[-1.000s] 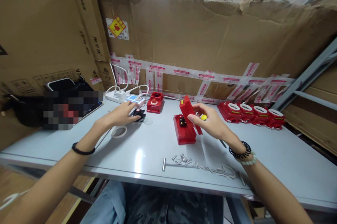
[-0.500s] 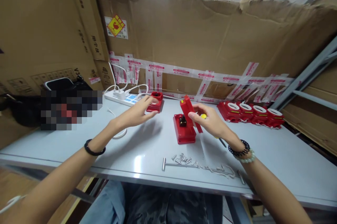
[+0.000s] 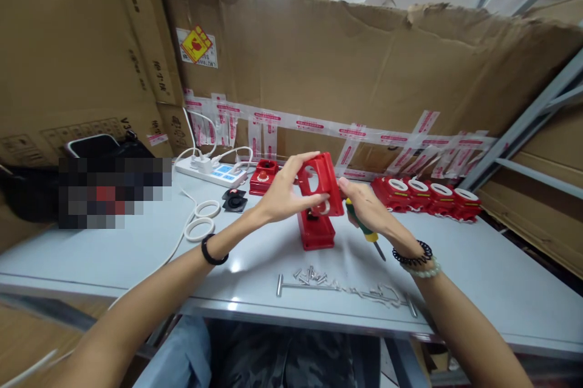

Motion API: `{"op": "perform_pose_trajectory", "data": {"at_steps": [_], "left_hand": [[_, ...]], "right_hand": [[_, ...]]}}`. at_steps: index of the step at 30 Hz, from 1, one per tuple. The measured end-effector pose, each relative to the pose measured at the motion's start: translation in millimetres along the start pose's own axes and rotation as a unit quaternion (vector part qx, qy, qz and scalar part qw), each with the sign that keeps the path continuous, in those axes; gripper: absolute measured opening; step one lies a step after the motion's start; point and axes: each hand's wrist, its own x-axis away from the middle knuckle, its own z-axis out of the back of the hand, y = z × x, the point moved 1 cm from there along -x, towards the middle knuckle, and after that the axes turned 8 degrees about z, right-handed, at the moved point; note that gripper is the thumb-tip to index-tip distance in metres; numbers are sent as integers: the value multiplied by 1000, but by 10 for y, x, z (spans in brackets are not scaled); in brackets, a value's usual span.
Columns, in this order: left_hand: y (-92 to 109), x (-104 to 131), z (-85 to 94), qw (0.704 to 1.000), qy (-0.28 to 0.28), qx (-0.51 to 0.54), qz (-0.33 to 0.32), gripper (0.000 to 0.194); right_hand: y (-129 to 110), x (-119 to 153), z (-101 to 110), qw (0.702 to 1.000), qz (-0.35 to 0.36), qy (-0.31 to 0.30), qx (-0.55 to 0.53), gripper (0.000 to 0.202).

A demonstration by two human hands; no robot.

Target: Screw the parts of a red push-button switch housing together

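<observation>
My left hand [image 3: 286, 194] grips a red frame-like cover [image 3: 336, 184] with a large round opening, its thumb and fingers at the left side of the part. The cover is tilted up above a red box base [image 3: 317, 233], whose dark inner part is partly hidden. My right hand [image 3: 367, 206] is at the cover's right edge, closed around a green and yellow screwdriver [image 3: 370, 235] whose shaft points down. Whether its fingertips still touch the cover is hard to tell. Loose screws [image 3: 310, 276] lie on the table in front of the base.
A white power strip [image 3: 212, 170], another red unit [image 3: 263, 178] and black round parts [image 3: 234, 200] are at the back left. White cable [image 3: 199, 229] coils nearby. Several red units with white rings [image 3: 430, 194] stand at the right. Metal T-shaped rods [image 3: 314, 286] lie near the front edge.
My left hand has moved right from beside the rear red unit and taken hold of the cover. The cover has turned, showing its opening. The screwdriver now shows more clearly in my right hand.
</observation>
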Motion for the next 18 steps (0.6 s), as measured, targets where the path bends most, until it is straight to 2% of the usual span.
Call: {"op": "perform_pose_trajectory", "data": {"at_steps": [3,5,7,9,12,16,18], "left_hand": [[-166,7,213,997,2,-73,29,68],[-290,11,354,991,-17,-116,60,68],[-403,20,476,983,-37,-157,86,69],[-490,35,563,975,-66,-186,107,68],[-553,52,630,968,-96,-190,135,62],[-555,-11,609,974,-92,-148,145,60],[-564,-103,546,974,-109,-149,131,60]], "right_hand": [[88,-23,26,986,-1,32,162,54],[174,-30,13,961,-33,10,274,49],[260,-34,-36,940,-67,-42,332,44],[327,-49,-102,929,-76,-84,354,39],[401,-122,-178,920,-81,-117,365,29],[470,-363,-232,911,-107,-116,382,21],[498,-534,-278,906,-125,-114,388,21]]}}
